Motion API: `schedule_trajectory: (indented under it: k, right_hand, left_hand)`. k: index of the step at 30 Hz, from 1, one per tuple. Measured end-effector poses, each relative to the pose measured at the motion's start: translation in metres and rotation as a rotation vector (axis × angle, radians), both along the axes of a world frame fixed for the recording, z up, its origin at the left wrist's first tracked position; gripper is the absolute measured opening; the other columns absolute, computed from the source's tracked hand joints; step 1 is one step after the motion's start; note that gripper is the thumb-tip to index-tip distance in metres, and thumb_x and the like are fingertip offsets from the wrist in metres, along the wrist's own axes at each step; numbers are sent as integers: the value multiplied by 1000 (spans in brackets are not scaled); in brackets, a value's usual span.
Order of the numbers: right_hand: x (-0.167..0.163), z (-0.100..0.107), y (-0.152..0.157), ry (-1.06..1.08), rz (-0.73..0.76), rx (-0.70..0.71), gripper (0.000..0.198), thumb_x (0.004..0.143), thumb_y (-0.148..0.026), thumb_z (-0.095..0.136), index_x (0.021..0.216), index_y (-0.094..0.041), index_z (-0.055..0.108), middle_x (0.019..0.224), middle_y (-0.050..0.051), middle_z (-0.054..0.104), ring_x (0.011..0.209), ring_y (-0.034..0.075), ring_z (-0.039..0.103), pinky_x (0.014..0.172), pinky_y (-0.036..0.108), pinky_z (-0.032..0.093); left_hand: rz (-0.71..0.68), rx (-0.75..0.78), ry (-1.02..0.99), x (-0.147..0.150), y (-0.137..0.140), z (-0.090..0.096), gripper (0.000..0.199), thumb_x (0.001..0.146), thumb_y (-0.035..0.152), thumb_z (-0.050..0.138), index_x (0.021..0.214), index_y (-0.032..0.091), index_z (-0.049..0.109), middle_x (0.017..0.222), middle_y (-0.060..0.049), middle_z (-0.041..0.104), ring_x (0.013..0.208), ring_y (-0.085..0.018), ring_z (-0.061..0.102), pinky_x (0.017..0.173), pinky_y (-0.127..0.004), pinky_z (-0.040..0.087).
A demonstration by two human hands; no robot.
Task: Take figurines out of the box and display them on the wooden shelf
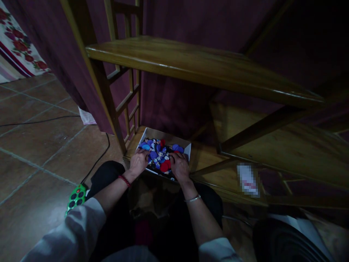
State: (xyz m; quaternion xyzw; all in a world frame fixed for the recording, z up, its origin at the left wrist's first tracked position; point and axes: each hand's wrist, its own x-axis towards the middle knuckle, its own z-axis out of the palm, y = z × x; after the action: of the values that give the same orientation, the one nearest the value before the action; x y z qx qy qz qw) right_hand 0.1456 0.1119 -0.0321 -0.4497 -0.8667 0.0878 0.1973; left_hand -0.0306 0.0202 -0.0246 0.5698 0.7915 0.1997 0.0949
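Reaching into the box: both bare hands were bent down over a shallow cardboard box [176, 138], the left hand [139, 160] at its left side and the right hand [179, 163] at its right.
Left hand: its fingers were curled over the edge of the pile; whether they gripped a piece, I could not tell.
Right hand: its fingers were bent down among the pieces, near some red ones; I could not tell whether they were closed on anything.
Small figure-like pieces: a jumbled heap of them [160, 154], mostly blue and purple with some red, lay inside the box between the hands; single shapes were too small to make out.
Lower shelf: the box sat on this wooden board [203, 157], at its left end beside the lattice side panel [128, 100].
Upper shelf: a glossy wooden board [177, 60] ran above the box.
Purple cloth: it hung [174, 18] behind the shelving.
Wrists: a red bead bracelet [124, 180] circled the left, a silver bangle [192, 198] the right.
Tiled floor: on it [35, 145], near the left knee, was a green device with dark round pads [76, 198], beside a black cable [95, 163].
Pixelated white item: it showed [247, 180] to the right of the box, its details hidden.
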Motion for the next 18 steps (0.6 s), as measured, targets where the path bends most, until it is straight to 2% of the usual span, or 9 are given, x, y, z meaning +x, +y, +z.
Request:
schedule_trajectory:
  k: [11,18]
  right_hand:
    - [-1,-3,-2,18,-7,-51,24,80,-19,44,93,-20,64,91,6,63,90,20,49,84,32,34]
    - [2,-4,-2,1,93,-82,27,76,-25,52,101,-22,62,100,5,60,98,20,46,89,33,33]
  left_hand:
    - [-148,-27,-11,-1,1,-4,32,78,15,44,104,22,60,106,-4,60,104,-18,47,93,-30,37]
    - [-277,-86,28,2,2,-4,29,76,16,46,100,23,62,100,-3,60,107,-20,43,92,-30,37]
